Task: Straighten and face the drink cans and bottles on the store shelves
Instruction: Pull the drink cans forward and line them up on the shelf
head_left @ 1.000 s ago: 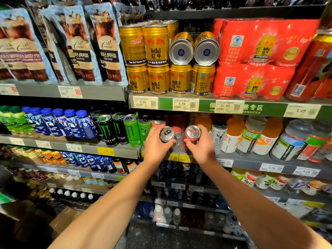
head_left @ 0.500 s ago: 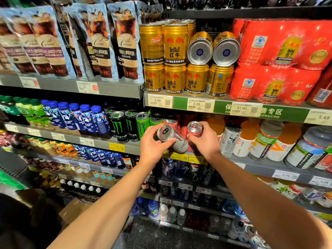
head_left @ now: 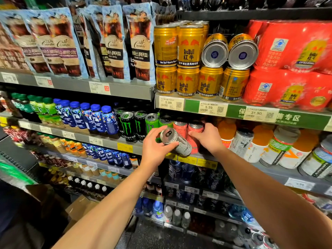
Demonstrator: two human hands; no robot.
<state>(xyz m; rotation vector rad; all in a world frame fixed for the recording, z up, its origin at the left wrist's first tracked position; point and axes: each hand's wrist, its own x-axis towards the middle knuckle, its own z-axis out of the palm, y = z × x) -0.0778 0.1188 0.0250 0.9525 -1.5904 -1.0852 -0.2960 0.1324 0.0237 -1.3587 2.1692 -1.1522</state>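
My left hand point(head_left: 154, 150) grips a silver-white Monster can point(head_left: 177, 141), tilted with its top toward me, just in front of the middle shelf edge point(head_left: 125, 147). My right hand point(head_left: 209, 139) holds a pink-red can point(head_left: 195, 133) that stands upright on that shelf, fingers wrapped on its right side. A second pink-red can point(head_left: 180, 126) stands left of it. Black and green Monster cans point(head_left: 133, 126) line up further left.
Gold Red Bull cans point(head_left: 188, 69) are stacked on the shelf above, two lying on their sides point(head_left: 228, 53), beside red multipacks point(head_left: 294, 65). Orange and white bottles point(head_left: 265, 146) stand right of my hand, blue bottles point(head_left: 97, 117) to the left. A cardboard box point(head_left: 79, 209) sits on the floor.
My left hand has tilted the silver can further over and drawn it out from the shelf. My right hand stays on the pink-red can, now set back among its row.
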